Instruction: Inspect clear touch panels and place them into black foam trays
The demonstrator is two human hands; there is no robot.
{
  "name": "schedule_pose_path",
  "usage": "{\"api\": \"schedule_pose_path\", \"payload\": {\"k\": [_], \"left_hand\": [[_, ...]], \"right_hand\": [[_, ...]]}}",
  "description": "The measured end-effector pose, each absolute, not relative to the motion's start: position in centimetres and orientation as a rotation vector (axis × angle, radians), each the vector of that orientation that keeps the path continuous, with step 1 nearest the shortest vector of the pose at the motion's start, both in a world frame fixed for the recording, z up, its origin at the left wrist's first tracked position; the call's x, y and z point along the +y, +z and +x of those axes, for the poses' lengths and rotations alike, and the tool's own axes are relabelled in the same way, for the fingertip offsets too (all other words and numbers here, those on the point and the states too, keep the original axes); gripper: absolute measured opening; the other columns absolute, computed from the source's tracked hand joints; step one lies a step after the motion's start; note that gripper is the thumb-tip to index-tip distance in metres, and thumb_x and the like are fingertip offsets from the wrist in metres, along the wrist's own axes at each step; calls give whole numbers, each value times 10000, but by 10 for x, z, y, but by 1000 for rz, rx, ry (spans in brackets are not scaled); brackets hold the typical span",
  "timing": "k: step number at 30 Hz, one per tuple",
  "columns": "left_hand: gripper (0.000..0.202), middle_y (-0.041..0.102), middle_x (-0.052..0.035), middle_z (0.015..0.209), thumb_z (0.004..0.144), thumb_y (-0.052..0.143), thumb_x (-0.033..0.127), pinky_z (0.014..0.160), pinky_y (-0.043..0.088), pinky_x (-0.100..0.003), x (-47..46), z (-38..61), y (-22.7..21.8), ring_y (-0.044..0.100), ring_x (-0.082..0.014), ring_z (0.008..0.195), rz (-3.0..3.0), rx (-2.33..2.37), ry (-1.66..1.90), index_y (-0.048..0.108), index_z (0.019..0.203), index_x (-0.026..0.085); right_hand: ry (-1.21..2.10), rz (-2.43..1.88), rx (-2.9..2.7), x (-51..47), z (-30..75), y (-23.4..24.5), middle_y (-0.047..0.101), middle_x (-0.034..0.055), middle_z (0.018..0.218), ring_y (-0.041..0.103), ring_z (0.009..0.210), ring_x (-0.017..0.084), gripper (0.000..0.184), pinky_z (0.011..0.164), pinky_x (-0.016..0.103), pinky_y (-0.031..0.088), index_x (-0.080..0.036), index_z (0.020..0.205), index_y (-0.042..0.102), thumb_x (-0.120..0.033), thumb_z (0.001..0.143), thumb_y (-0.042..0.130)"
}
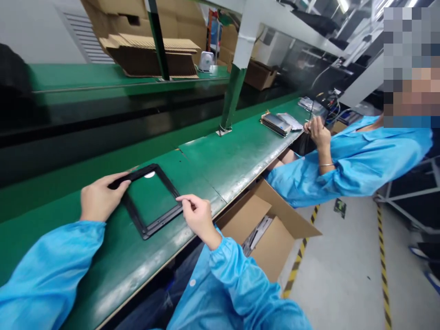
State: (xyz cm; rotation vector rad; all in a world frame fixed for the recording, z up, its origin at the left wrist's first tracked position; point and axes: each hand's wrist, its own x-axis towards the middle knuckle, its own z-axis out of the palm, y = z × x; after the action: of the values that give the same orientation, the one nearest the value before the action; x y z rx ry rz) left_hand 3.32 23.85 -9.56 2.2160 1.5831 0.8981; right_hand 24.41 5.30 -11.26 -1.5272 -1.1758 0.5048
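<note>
A black rectangular frame (135,215) lies on the green bench top (165,256), with the green surface showing through its opening. My left hand (103,195) grips its far left corner, thumb on top and fingers at the outer edge. Near that corner a small white round spot (149,174) shows inside the frame's edge. My right hand (198,215) is closed at the frame's right side, its index finger and thumb close together at the edge. Whether anything small sits between those fingertips is hidden.
Beside me a co-worker in a blue smock (360,160) works at the same bench, near stacked flat panels (275,123). An open cardboard box (282,247) stands below the bench edge. A green-and-white post (233,96) rises from the bench. Cardboard sheets (154,55) lie on the far shelf.
</note>
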Motion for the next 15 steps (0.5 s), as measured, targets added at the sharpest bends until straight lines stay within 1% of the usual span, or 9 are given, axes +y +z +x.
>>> {"api": "schedule_pose_path", "payload": {"k": [2,4,5,7,9,10,11,13,15], "left_hand": [[365,805,-73,1242,904,613,457,1067,536,-546,238,35,-96,702,-410,1225,2250,1535,885,798,1139,249],[339,805,-75,1251,904,614,425,1099,521,-490,238,35,-98,701,-370,1237,2291,1477,863,808,1113,241],[327,805,-72,1253,906,613,412,1113,512,-469,238,34,-98,702,-351,1236,2303,1461,855,810,1105,244],[314,805,-68,1255,920,608,394,1124,502,-450,239,32,-100,705,-327,1230,2304,1447,850,812,1112,251],[302,804,-71,1259,942,608,375,1121,503,-443,240,29,-102,707,-316,1226,2278,1443,852,813,1126,251],[296,803,-80,1259,960,607,367,1117,505,-447,240,27,-103,708,-311,1224,2257,1441,856,811,1134,243],[290,801,-92,1259,981,606,362,1114,505,-459,241,26,-104,709,-305,1219,2231,1439,861,806,1144,230],[289,792,-113,1257,1028,601,372,1108,503,-492,242,23,-106,712,-287,1210,2171,1426,874,786,1167,199],[303,781,-115,1247,1056,599,395,1100,507,-516,243,20,-107,714,-270,1198,2111,1396,887,760,1193,178]], "right_hand": [[444,-1528,-1224,51,243,-110,663,-13,669,571,577,140,337,596,254,481,-199,1051,811,-252,1043,478],[382,-1500,-1306,50,241,-107,738,69,862,649,797,200,315,777,334,547,-189,1052,806,-222,1019,495],[364,-1464,-1376,49,239,-105,753,100,971,658,941,237,283,887,393,551,-197,1054,807,-215,996,531],[372,-1354,-1557,48,236,-103,760,99,1130,614,1183,289,225,1108,522,465,-245,1071,810,-206,936,634],[396,-1254,-1765,46,233,-103,764,61,1211,565,1313,309,281,1246,627,290,-292,1138,796,-183,891,716],[396,-1229,-1863,46,232,-104,769,49,1220,560,1334,313,333,1272,663,215,-302,1186,780,-171,882,742],[386,-1218,-1946,45,231,-105,774,46,1214,568,1331,314,374,1279,686,178,-301,1229,762,-159,882,756],[351,-1216,-2049,45,230,-109,786,51,1181,607,1276,302,385,1272,691,212,-283,1260,743,-141,902,757],[326,-1202,-2065,45,230,-113,800,43,1134,650,1202,274,332,1264,660,275,-277,1226,753,-126,931,730]]}}
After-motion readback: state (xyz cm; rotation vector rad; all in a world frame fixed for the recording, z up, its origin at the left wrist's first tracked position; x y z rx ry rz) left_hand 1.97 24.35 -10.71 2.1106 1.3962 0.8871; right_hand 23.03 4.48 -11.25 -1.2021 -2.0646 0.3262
